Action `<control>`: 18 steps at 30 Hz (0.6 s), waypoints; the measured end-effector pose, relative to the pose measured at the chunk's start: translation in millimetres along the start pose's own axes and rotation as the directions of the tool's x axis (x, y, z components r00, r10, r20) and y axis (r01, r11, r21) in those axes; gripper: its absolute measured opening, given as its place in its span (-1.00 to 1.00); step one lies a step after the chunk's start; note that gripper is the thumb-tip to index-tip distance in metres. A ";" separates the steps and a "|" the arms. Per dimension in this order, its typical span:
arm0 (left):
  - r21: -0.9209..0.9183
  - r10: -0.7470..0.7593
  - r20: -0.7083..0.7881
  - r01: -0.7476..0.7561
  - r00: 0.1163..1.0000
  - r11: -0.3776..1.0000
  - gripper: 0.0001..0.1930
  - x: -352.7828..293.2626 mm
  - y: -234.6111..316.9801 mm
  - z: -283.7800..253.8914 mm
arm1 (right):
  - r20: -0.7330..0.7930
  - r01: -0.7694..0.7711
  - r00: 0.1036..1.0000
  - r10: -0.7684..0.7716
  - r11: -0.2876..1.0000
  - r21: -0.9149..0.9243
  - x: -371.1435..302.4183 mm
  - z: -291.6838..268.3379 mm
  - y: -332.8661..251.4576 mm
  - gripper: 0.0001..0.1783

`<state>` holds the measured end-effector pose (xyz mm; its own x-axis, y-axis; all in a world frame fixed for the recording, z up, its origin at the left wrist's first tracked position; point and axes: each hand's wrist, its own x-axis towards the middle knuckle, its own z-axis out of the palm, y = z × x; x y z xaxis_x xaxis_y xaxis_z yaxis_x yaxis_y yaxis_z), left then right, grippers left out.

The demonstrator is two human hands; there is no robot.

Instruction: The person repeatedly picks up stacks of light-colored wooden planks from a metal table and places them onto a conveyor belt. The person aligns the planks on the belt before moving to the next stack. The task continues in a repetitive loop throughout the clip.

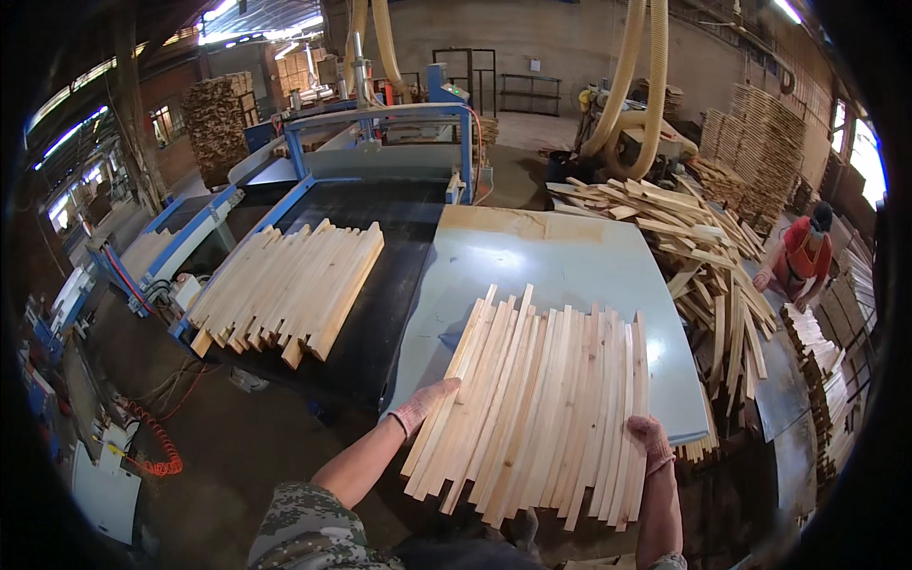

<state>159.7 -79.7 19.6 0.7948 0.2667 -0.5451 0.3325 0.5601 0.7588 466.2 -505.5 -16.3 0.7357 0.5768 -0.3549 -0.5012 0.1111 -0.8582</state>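
A wide row of pale wooden strips, laid side by side with uneven ends, is squeezed between my two gloved hands. My left hand presses on the row's left edge, and my right hand closes on its right edge. The far part of the row rests over a pale, shiny metal tabletop, while its near ends stick out past the table's front edge. To the left, a second bundle of wooden strips lies on a black conveyor belt.
A blue-framed machine spans the belt's far end. Beyond the table on the right lies a heap of loose wood strips, with a co-worker in red behind it. Thick beige hoses hang at the back. A coiled red hose dangles at left.
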 end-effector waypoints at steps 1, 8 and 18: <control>-0.005 0.010 -0.016 -0.010 1.000 1.000 -0.24 6.0 7.9 -3.8 | 0.013 0.020 1.000 -0.020 1.000 -0.010 14.8 0.9 -0.1 -0.79; 0.367 0.258 -0.163 -0.184 0.952 0.912 -0.14 89.0 75.9 -18.7 | -0.039 0.095 0.995 -0.092 0.991 0.089 128.1 -0.1 16.8 -0.85; 0.892 0.551 -0.443 0.409 0.707 0.193 0.01 108.0 127.7 -55.5 | -0.019 -0.044 0.999 0.043 0.999 -0.033 194.8 159.7 -28.4 -0.91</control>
<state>259.8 64.2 37.9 0.5198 0.8451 -0.1249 0.8422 -0.4824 0.2407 550.9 -267.0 -1.9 0.7219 0.5658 -0.3984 -0.5175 0.0591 -0.8537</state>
